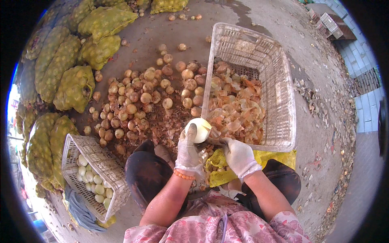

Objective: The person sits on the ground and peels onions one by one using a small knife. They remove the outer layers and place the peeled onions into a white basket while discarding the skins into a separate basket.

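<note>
My left hand, in a pale work glove, holds a peeled white onion with the thumb across its face. Its right side shows a yellowish flap. My right hand, also gloved, is closed just to the right, gripping a thin blade-like tool that reaches toward the onion's underside; its exact form is partly hidden. Directly beyond the hands stands a dirty white plastic crate, its bottom strewn with dry onion skins. Unpeeled brown onions lie heaped on the ground to the left of it.
At lower left, a tilted white crate holds peeled onions, and a striped cloth hangs by its rim. Full yellow mesh sacks are piled along the left. Yellow mesh lies under the near crate's edge. Loose skins litter the ground.
</note>
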{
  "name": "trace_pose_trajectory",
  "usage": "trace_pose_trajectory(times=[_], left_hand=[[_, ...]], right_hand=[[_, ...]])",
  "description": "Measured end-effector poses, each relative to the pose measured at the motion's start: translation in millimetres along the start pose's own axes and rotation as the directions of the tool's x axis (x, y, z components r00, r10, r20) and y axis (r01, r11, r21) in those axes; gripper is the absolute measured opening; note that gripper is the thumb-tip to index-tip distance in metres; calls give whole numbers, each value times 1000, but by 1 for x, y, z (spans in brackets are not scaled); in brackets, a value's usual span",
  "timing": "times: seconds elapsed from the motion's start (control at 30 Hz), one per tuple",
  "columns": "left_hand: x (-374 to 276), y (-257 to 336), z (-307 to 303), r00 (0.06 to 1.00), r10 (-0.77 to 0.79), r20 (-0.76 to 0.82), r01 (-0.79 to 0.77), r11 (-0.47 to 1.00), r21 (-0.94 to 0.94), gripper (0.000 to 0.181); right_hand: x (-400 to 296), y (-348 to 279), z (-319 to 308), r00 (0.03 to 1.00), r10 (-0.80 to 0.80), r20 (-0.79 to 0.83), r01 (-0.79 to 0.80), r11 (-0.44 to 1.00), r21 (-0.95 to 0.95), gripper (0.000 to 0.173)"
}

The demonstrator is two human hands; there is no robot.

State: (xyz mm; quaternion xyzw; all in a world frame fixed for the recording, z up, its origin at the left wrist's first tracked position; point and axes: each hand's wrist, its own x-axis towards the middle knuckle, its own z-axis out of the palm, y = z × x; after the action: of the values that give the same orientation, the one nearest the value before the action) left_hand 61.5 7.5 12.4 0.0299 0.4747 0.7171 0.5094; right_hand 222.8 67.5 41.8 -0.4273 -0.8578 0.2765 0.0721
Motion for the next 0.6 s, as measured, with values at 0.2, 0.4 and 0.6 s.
trace_pose_trajectory(times=[0.2, 0.4, 0.6], left_hand=[[3, 1, -5, 997, -6, 78, 11, 997, -71, 46], [5, -1, -8, 997, 13, 77, -9, 999, -48, 45], [4, -4, -9, 1000, 5, -6, -4, 999, 52, 44]], right_hand=[[10, 1, 0, 991, 102, 85, -113, 984, 135, 28], [22, 6, -4, 994, -105, -15, 103, 989, -109, 26], [37, 6, -10, 999, -22, 48, 26, 997, -75, 24]])
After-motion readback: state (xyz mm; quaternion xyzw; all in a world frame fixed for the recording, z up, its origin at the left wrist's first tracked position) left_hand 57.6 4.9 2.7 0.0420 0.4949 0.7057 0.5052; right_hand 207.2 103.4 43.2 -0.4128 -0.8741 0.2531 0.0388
